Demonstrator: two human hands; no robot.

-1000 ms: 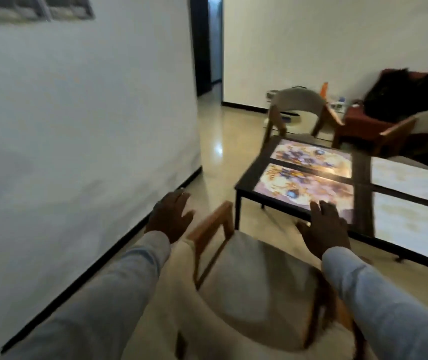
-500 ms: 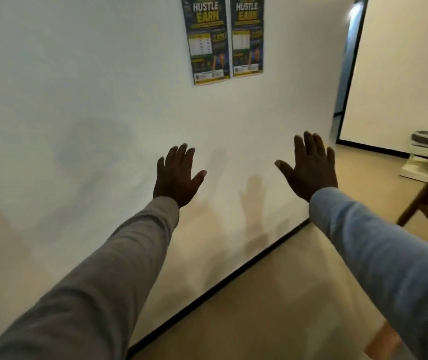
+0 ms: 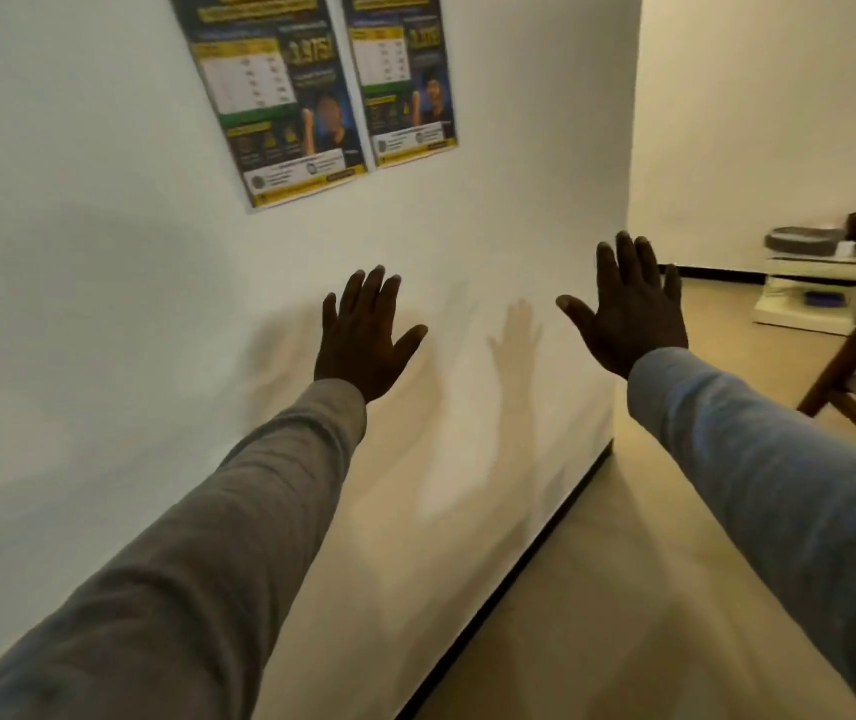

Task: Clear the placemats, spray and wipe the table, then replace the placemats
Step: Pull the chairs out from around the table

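Both arms are reaching forward toward a plain white wall, and both hands are showing spread fingers and gripping nothing: the left hand is held flat with its back to the camera, and the right hand is raised likewise, just in front of the wall's outer corner. Two printed posters are hanging on the wall above the hands. At the right edge, part of a wooden chair is showing, and beyond it a low white shelf unit is standing against the far wall. The table and the placemats are lying outside this view, so their position cannot be told; neither can any spray bottle or cloth. No step of the task is showing as under way here. As a judgement only, placemats of the usual kind are light, thin and flexible, likely sliding easily on a smooth top; taking each by an edge or corner, pinched between thumb and fingers, appears the soundest hold, with stacking flat to avoid creasing.
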